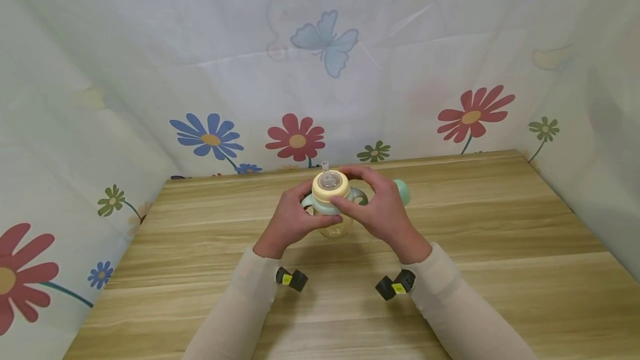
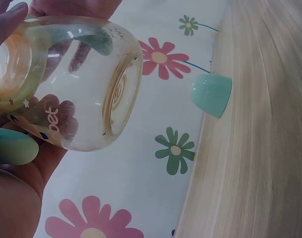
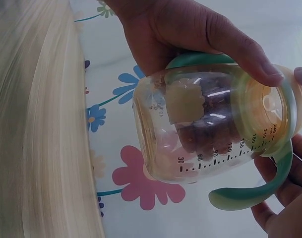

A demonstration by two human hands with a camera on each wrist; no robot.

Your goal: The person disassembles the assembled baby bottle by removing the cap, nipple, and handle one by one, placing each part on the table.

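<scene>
A clear baby bottle (image 1: 336,231) is held upright between both hands, above the table. It has a pale yellow collar (image 1: 322,194), a clear straw spout (image 1: 325,166) on top and two mint handles (image 3: 247,197). My left hand (image 1: 291,216) grips the bottle from the left, its thumb across the front below the collar. With thumb and fingers, my right hand (image 1: 378,208) holds the collar from the right. The right wrist view shows measuring marks on the bottle's wall; no liquid is visible inside. Behind my right hand stands a mint dome cap (image 2: 212,94), partly hidden in the head view.
The wood-grain table (image 1: 500,226) reaches back to a white curtain (image 1: 240,60) printed with flowers and a butterfly, which also encloses both sides. A small black camera (image 1: 292,279) sits on the left wrist and another (image 1: 395,285) on the right.
</scene>
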